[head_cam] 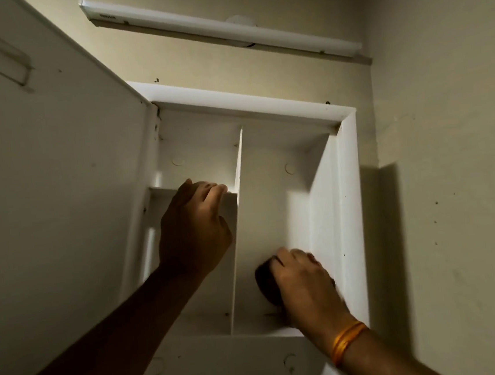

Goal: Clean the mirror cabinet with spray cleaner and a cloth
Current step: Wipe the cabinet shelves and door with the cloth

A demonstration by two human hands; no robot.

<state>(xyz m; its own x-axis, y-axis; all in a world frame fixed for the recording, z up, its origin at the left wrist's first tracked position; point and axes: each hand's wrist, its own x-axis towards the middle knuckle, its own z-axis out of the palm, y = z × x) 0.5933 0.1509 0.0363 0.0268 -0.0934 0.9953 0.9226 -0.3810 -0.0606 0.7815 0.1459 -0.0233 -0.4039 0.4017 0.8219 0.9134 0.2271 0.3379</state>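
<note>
Pressing a dark cloth (266, 282) flat against the back panel, the right hand (303, 281) wipes the right compartment of the open cabinet (350, 195), while the left hand (195, 222) hooks its fingers over a shelf (162, 191). No spray bottle shows. Next, likely, wiping the inner walls.

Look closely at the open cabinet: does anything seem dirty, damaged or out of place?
Nothing is broken or askew. Only small dark specks mark the cabinet frame and brownish smears the lower shelf. The right hand presses a dark cloth inside.
</note>
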